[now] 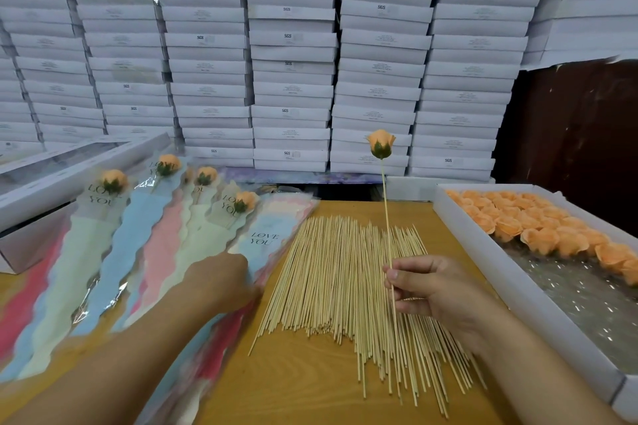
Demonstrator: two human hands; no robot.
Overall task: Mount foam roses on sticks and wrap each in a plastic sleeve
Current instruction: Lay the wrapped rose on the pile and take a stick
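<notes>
One orange foam rose (380, 143) stands upright on a thin wooden stick (387, 217), pinched low down by the right hand (431, 290) above the loose pile of bamboo sticks (331, 279). Her left hand (221, 278) rests knuckles-up on the stack of pastel plastic sleeves (266, 235); its fingers are hidden, so I cannot tell its grip.
</notes>
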